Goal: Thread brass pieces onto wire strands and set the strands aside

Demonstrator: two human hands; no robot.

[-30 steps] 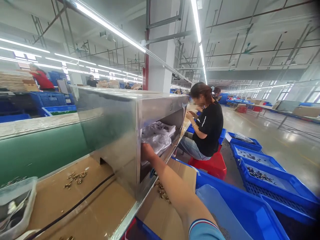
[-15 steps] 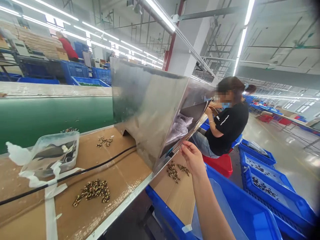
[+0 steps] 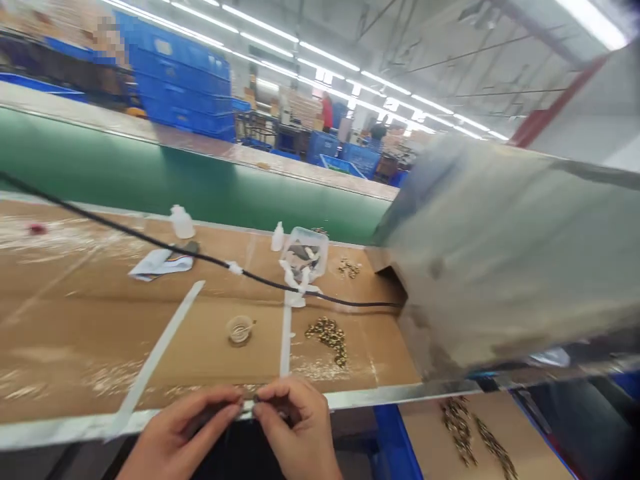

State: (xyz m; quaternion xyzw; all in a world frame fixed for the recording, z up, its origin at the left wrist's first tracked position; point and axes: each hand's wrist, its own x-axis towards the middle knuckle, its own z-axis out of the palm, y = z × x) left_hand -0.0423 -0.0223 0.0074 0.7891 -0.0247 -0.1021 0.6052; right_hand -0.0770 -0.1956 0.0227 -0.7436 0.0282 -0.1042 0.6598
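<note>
A small dark piece [image 3: 251,403] is being pinched between the curled fingers of the left hand [image 3: 183,433] and right hand [image 3: 295,427], just over the bench's metal edge [image 3: 200,415]; loose beaded pieces [image 3: 327,340] are lying on cardboard [image 3: 100,347] nearby.

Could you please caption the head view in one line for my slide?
The left hand and right hand pinch a small dark item at a cardboard-covered bench.
</note>
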